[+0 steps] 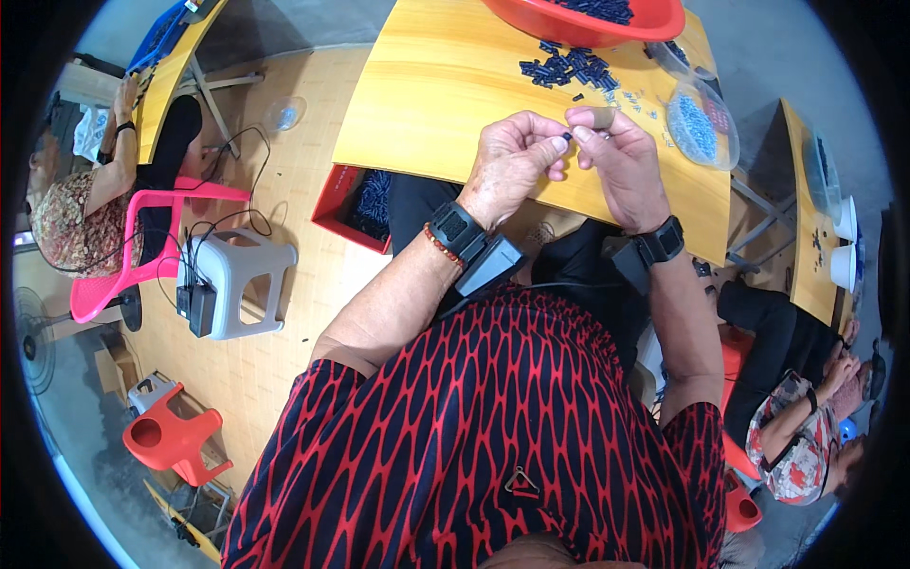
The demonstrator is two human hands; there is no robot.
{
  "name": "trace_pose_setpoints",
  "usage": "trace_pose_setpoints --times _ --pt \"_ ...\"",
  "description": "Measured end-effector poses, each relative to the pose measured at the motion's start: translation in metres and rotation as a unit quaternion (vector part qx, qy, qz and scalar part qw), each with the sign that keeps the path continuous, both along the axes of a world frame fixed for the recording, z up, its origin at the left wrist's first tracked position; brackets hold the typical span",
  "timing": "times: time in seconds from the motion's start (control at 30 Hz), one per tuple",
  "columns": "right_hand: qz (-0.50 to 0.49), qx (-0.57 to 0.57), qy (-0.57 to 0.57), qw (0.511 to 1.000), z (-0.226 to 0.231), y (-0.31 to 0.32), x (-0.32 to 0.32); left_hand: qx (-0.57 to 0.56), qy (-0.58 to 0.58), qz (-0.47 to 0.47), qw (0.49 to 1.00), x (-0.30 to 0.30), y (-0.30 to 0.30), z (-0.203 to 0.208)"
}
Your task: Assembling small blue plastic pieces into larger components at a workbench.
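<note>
Over the near part of the yellow table (408, 104), my two hands meet at the fingertips. My left hand (512, 163) is closed, pinching a small dark plastic piece (567, 137) between thumb and finger. My right hand (626, 169) is closed in a pinch right beside that piece; whatever it grips is too small to make out. Brown tape (603, 118) wraps one of its fingers. Beyond the hands lies a loose pile of small dark pieces (569, 70). Tiny clear pieces (633, 99) are scattered to its right, near a round clear tub (722, 152) of light-blue bits.
A red basin (569, 36) with dark pieces stands at the table's far edge. Below the table's left side is a red box (327, 213) of dark pieces. A grey stool (242, 275) and pink chair (133, 237) stand left. Other people sit at tables on both sides.
</note>
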State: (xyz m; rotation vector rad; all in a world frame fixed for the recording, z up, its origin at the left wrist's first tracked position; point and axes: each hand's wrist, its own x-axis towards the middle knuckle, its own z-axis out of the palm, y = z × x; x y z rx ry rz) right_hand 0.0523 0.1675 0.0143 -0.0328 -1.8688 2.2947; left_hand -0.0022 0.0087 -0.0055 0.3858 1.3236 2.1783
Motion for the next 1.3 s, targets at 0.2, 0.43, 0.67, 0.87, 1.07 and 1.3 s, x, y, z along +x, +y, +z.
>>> trace_pose_setpoints --times 0.2,0.43,0.67,0.87,1.07,1.3 --pt "0.023 -0.044 -0.017 0.999 -0.007 -0.001 0.001 -0.020 -0.001 0.001 1.000 0.000 -0.001 0.001" --pt "0.021 -0.135 -0.037 0.990 -0.011 -0.004 0.003 0.013 -0.014 0.012 1.000 -0.001 0.000 0.000" --pt "0.024 -0.132 -0.033 0.990 -0.012 -0.004 -0.001 0.006 -0.019 0.002 1.000 -0.002 -0.001 -0.001" --pt "0.025 -0.087 -0.024 0.996 -0.015 0.002 -0.002 -0.001 -0.024 0.000 1.000 -0.001 0.000 0.000" --pt "0.040 0.080 0.006 0.996 -0.002 0.008 -0.001 0.011 -0.031 -0.002 0.999 -0.003 -0.001 -0.003" --pt "0.001 0.056 -0.007 0.998 -0.004 0.008 0.003 0.001 -0.028 -0.014 1.000 -0.001 -0.001 0.004"
